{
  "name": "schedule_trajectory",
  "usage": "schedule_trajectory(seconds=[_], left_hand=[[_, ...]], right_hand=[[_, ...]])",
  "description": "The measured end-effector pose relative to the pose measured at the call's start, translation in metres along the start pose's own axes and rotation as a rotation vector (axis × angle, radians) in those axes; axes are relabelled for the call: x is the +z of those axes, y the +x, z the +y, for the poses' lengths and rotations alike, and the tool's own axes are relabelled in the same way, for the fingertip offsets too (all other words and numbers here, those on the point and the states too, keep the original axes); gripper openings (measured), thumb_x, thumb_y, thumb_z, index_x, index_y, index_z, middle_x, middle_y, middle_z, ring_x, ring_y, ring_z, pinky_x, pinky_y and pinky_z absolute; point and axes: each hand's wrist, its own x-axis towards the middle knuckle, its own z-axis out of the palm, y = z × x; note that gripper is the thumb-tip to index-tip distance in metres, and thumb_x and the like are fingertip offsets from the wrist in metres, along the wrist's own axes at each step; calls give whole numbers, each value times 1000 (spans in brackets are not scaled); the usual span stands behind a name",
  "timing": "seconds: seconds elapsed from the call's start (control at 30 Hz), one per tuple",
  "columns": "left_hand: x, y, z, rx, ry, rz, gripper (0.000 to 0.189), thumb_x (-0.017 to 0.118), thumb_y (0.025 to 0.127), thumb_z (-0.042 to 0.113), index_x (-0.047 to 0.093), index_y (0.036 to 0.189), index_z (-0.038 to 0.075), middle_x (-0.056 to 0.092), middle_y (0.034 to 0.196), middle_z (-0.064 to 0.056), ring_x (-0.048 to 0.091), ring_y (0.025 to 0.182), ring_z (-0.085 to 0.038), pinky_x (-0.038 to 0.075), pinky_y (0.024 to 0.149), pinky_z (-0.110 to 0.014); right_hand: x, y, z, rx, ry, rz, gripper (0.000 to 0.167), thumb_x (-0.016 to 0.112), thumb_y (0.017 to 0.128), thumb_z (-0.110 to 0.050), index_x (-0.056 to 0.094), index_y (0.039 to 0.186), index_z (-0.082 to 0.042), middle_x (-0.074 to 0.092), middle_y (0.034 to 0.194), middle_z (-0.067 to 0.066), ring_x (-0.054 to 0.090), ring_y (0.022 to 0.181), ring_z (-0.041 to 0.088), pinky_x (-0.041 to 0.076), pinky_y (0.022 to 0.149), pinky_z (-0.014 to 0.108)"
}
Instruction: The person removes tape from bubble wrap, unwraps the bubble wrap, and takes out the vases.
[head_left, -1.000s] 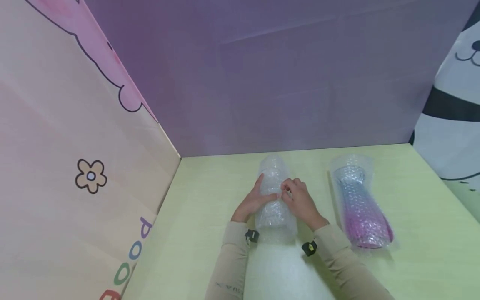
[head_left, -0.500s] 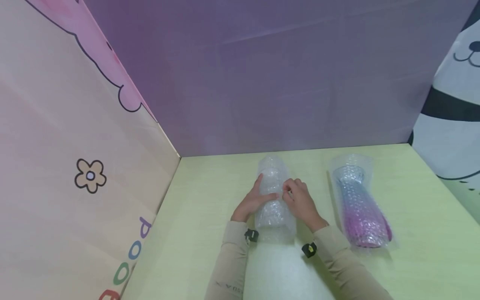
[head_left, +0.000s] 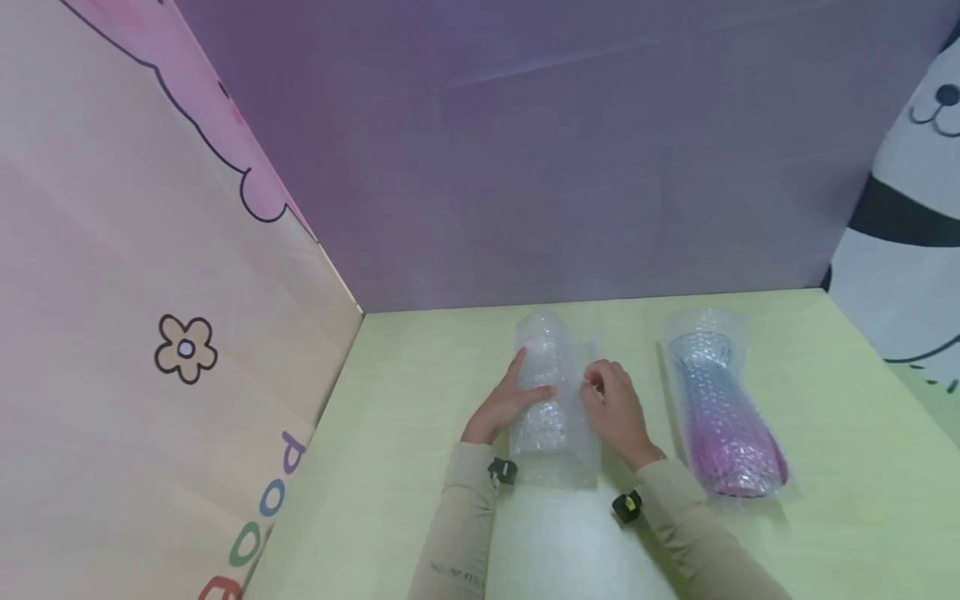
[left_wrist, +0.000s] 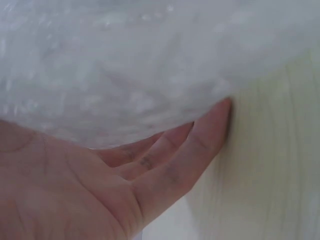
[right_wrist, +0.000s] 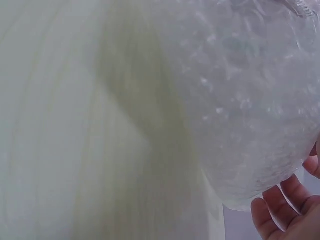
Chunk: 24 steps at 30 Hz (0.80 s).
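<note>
A clear, roughly cylindrical object wrapped in bubble wrap [head_left: 543, 425] lies on the table in the head view; the wrap blurs what is inside. My left hand [head_left: 506, 406] holds it from the left, thumb across the top and fingers along its side. In the left wrist view, the fingers [left_wrist: 175, 165] reach along the wrap's underside. On the other side, my right hand [head_left: 617, 412] pinches the loose edge of the bubble wrap, drawn out to the right of the bundle. The right wrist view has this hand's curled fingers [right_wrist: 280, 205] right at the wrap's edge.
To the right lies a second bubble-wrapped thing, a vase [head_left: 723, 417] shading from blue to pink. Beneath everything is a pale yellow-green table [head_left: 405, 392]. A purple wall [head_left: 525, 167] stands behind it, with a printed panel [head_left: 247, 358] along the left.
My right hand has moved a little to the right, drawing the loose flap of bubble wrap away from the bundle. The left hand has stayed in place.
</note>
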Motion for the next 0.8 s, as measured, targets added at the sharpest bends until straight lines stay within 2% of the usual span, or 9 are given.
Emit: schedule_trajectory(seconds=[0.13, 0.27, 0.5, 0.63, 0.8], left_hand=[[-1, 1, 0, 3, 3, 1, 109, 75, 85, 55, 6, 165, 35, 6, 175, -3, 11, 160, -35, 13, 127, -64], [-1, 1, -1, -2, -5, 5, 108, 75, 85, 54, 6, 165, 35, 6, 175, -3, 10, 160, -35, 12, 127, -64], [1, -2, -3, -25, -39, 4, 107, 76, 84, 55, 8, 164, 40, 7, 175, -3, 10, 160, -36, 12, 126, -66], [0, -2, -4, -33, -35, 7, 106, 76, 83, 57, 8, 163, 44, 7, 175, -2, 11, 160, -36, 14, 125, -67], [-2, -2, -3, -34, -20, 8, 105, 75, 83, 59, 8, 163, 46, 8, 175, 0, 12, 160, -35, 14, 125, -67]], right_hand=[[2, 0, 4, 26, 37, 27, 17, 56, 97, -12, 58, 112, -5, 59, 104, 13, 54, 93, 26, 46, 80, 37], [3, -2, 9, 113, 113, 58, 23, 56, 99, -13, 54, 120, -3, 60, 106, 13, 56, 94, 26, 48, 81, 36], [3, -12, 19, 241, 222, 87, 31, 59, 101, -19, 47, 125, -4, 58, 107, 11, 56, 95, 20, 48, 80, 22], [-1, -13, 24, 312, 267, 60, 41, 62, 101, -29, 43, 128, -4, 57, 111, 10, 54, 98, 16, 47, 80, 18], [-11, -12, 25, 395, 299, -2, 53, 58, 102, -43, 38, 133, -4, 51, 116, 9, 49, 100, 15, 44, 80, 21]])
